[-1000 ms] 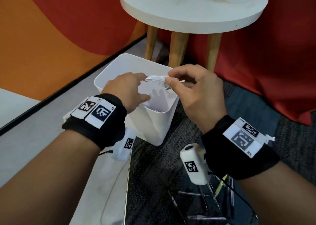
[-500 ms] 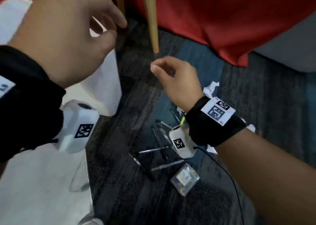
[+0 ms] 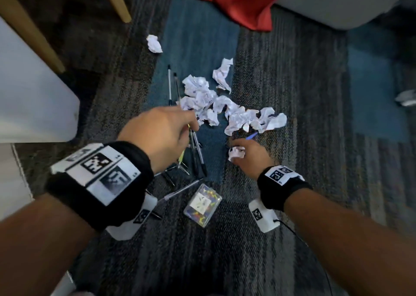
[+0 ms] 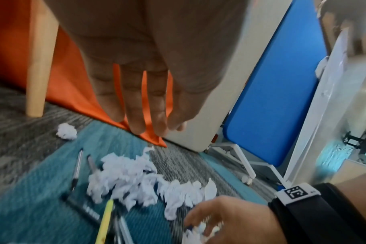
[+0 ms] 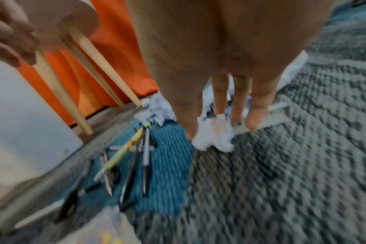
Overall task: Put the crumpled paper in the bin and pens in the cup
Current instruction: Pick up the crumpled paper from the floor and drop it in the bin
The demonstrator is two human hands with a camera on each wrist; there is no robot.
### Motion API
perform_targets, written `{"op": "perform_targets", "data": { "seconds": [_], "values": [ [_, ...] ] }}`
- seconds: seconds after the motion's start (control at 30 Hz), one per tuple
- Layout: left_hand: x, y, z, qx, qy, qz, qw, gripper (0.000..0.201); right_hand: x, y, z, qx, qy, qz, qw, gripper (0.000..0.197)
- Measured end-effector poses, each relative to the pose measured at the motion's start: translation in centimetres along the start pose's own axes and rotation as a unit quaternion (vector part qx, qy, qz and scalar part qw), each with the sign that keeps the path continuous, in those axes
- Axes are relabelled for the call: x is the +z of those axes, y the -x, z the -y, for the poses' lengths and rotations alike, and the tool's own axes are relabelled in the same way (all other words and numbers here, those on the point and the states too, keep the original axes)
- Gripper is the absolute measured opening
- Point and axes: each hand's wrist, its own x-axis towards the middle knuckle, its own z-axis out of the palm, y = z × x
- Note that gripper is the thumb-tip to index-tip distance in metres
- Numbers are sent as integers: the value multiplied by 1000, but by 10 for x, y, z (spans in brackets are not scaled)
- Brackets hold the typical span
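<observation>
head view: right hand point(image 3: 249, 155) pinches paper ball point(image 3: 236, 152); left hand point(image 3: 161, 133) relaxed, holding nothing; no legible writing.

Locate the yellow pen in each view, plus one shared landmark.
Head: yellow pen centre-left, under the left hand.
Left wrist: bottom, left of centre.
Right wrist: left of centre, slanting.
Shared landmark: the paper pile just beyond it.
</observation>
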Motion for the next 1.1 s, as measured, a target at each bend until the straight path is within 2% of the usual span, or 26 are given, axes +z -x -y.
{"op": "perform_targets", "data": {
  "seconds": [0.1,0.17,0.3,0.43,0.5,0.67,0.8,0.9,0.97,1.1],
  "values": [
    [29,-5,5,-29,0,36,999,19,18,-4,-5,-32,31,-34,998,54],
    [41,-5,7,-49,-4,55,997,20,23,-8,-3,-37,36,-46,998,52],
    [57,-8,7,-62,0,90,994,22,29,-11,3,-32,62,-35,997,30],
    [78,-25,6,-47,10,102,994,24,34,-3,5,4,-8,-61,998,12],
    [91,-43,4,-36,1,103,994,30,33,10,5,9,-44,-72,996,9],
    [130,-95,4,35,-66,99,992,48,22,54,8,-22,-107,-110,988,18],
    [146,-127,17,42,-150,139,978,55,17,84,4,-15,-178,-129,975,26],
    [146,-134,25,4,-183,170,968,50,26,98,-4,8,-201,-143,969,34],
    [137,-133,24,11,-197,170,966,42,36,104,-5,21,-210,-135,968,31],
    [123,-125,22,-1,-166,132,977,31,46,103,11,15,-212,-119,970,33]
  ]
}}
